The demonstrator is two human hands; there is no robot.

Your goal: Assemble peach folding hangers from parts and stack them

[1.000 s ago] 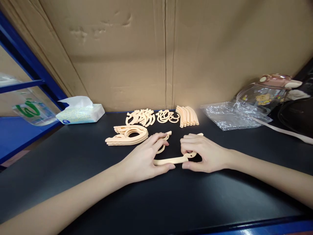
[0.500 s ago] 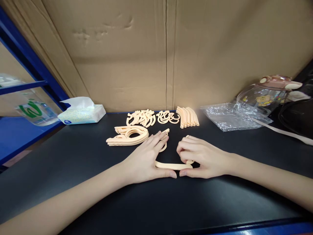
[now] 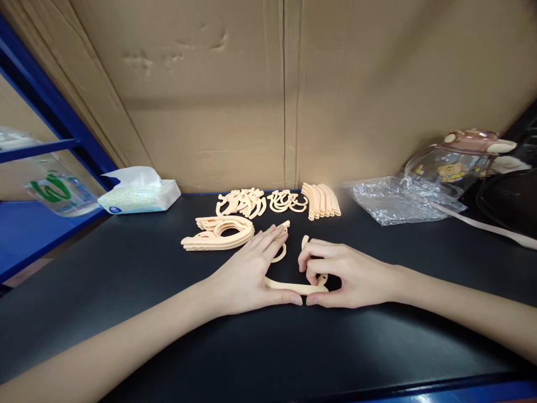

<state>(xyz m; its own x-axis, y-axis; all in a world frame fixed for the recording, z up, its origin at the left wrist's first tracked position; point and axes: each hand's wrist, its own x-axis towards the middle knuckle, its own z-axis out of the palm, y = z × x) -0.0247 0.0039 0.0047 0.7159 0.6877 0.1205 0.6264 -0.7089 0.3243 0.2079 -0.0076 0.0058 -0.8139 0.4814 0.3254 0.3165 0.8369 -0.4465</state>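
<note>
My left hand (image 3: 251, 274) lies over a cream plastic folding hanger, thumb stretched out, holding it against the table. The hanger's long arm (image 3: 289, 286) comes out from under the palm towards the right. A curved hook part (image 3: 280, 254) shows past the left fingertips. My right hand (image 3: 344, 274) has curled fingers and its thumb around the arm's right end, where a small holed piece (image 3: 323, 279) shows. Another cream end (image 3: 305, 240) sticks up beyond the right fingers. The rest of the hanger is hidden by the hands. To the left is a stack of cream hangers (image 3: 222, 242).
Along the back lie a pile of cream pieces (image 3: 245, 202), several hooks (image 3: 282, 200) and a row of curved arms (image 3: 322, 200). A tissue pack (image 3: 145, 196) stands left. A clear plastic bag (image 3: 381, 198) and a clear bottle (image 3: 451, 168) with a strap are right.
My right hand has shifted slightly left, and its fingers have opened a little from the piece. The cream end beyond them shows more. The left hand stays in place.
</note>
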